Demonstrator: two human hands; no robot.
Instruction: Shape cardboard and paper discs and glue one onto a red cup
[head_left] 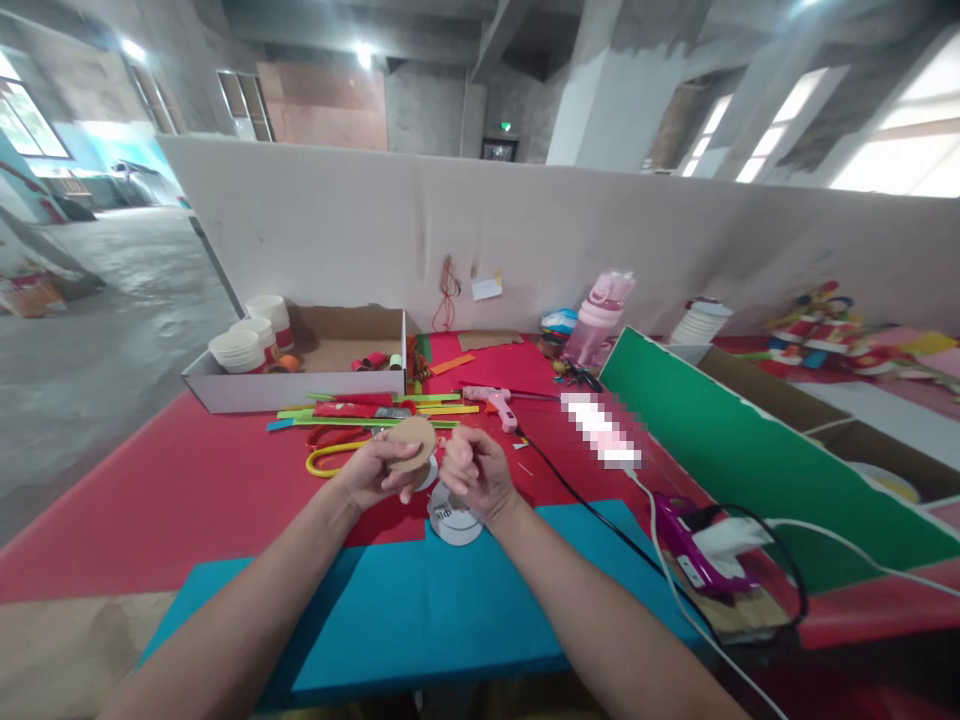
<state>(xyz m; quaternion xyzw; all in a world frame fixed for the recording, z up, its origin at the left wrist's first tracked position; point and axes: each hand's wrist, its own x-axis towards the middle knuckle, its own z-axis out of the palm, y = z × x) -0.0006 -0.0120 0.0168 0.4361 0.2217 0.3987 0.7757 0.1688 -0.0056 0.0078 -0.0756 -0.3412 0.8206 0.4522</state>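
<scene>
A round brown cardboard disc (414, 437) is pinched in my left hand (369, 477), thumb on its upper face. Close beside it, my right hand (480, 475) has its fingers curled together; anything between them is hidden or too small to name. Below both hands lie white paper discs (456, 527), the nearest one with dark print, partly covered by my right hand. Scissors with yellow handles (319, 463) rest just left of my left hand, and red handles (321, 436) show behind them. A pink glue gun (491, 400) lies beyond my right hand.
Coloured strips (439, 409) lie behind my hands. A cardboard box (300, 392) with paper cups (238, 350) stands at the back left. A pink bottle (600, 318), a green-sided box (750, 455), a purple power strip (701, 555) and cables are at right.
</scene>
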